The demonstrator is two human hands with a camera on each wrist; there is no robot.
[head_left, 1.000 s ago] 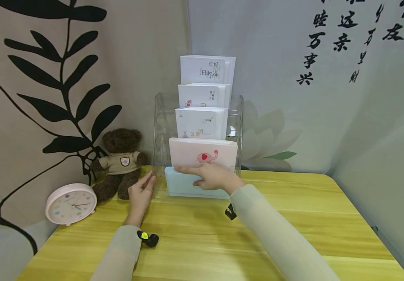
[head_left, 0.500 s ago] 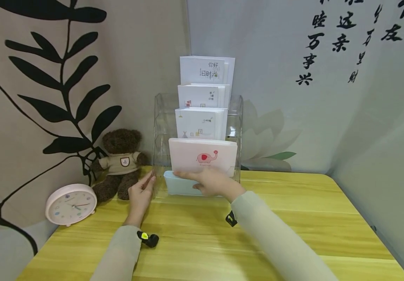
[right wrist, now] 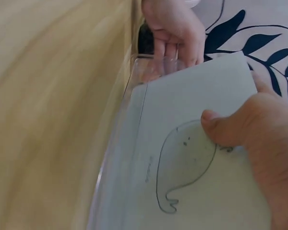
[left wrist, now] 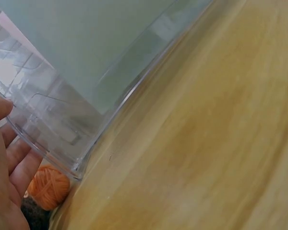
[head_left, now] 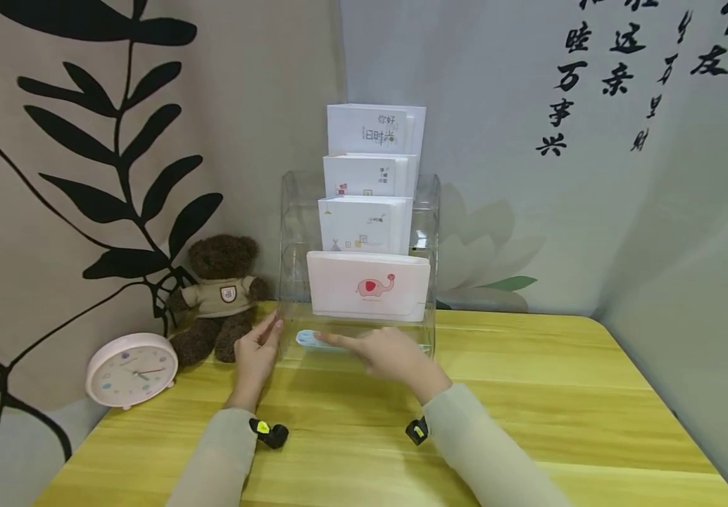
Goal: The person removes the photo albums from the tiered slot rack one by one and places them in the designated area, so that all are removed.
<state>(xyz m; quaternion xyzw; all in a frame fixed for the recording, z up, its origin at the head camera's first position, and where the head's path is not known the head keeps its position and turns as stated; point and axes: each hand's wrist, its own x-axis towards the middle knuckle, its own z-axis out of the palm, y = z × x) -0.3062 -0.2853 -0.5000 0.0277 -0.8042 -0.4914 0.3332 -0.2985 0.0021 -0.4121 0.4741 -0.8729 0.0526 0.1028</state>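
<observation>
A clear tiered rack (head_left: 292, 282) stands upright at the back of the table. My left hand (head_left: 256, 355) grips its left side edge; in the left wrist view the thumb and fingers lie on either side of the clear panel (left wrist: 43, 108). My right hand (head_left: 396, 358) holds a light blue notebook (head_left: 308, 339) at the rack's lowest front pocket. From the head it shows as a thin strip, partly covered by the hand. The right wrist view shows its cover (right wrist: 182, 158) with a line-drawn animal, thumb pressed on it. Behind, a pink notebook (head_left: 339, 289) with a red elephant fills the tier above.
White booklets (head_left: 345, 218) fill the higher tiers. To the left sit a brown teddy bear (head_left: 221, 253) and a pink round clock (head_left: 132, 370). An orange yarn-like ball (left wrist: 49, 188) lies by the rack's base. A printed wall stands behind the table (head_left: 529, 394).
My right hand has moved down with the blue notebook, whose face no longer shows from the head. The pink notebook is now fully uncovered. My left hand stays on the rack.
</observation>
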